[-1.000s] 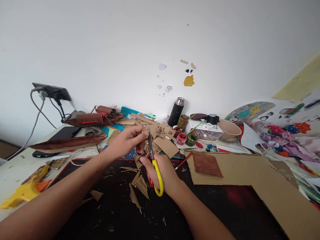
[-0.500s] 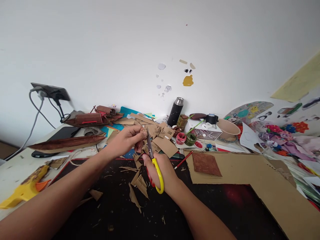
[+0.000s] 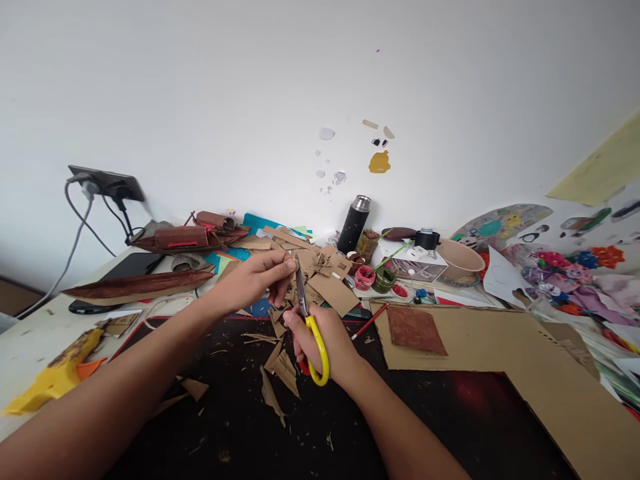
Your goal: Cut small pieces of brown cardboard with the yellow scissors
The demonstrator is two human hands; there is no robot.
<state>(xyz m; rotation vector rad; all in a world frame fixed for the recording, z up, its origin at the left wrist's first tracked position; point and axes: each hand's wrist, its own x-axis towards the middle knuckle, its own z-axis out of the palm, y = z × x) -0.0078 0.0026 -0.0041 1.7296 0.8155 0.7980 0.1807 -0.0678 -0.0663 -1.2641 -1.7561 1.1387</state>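
Note:
My right hand (image 3: 331, 343) is closed around the handles of a pair of scissors (image 3: 319, 353), one loop yellow and the other red. Their metal blades point up and away, with the tips beside the fingertips of my left hand (image 3: 257, 281). That hand is pinched thumb to finger; whatever sits in the pinch is too small or hidden to make out. Behind both hands lies a heap of brown cardboard scraps (image 3: 333, 290). More torn cardboard strips (image 3: 285, 373) rest on the black mat (image 3: 240, 433) below the scissors.
At left are a yellow glue gun (image 3: 55, 380), a brown boat-shaped piece (image 3: 140, 285) and a brown model boat (image 3: 183, 237). A black flask (image 3: 353, 227) stands behind open paint jars (image 3: 365, 277). A large cardboard sheet (image 3: 475, 333) with a brown-painted square (image 3: 416, 329) lies right.
The whole view has shifted slightly, so the background sits a little further right. Both hands and the scissors keep nearly the same pose.

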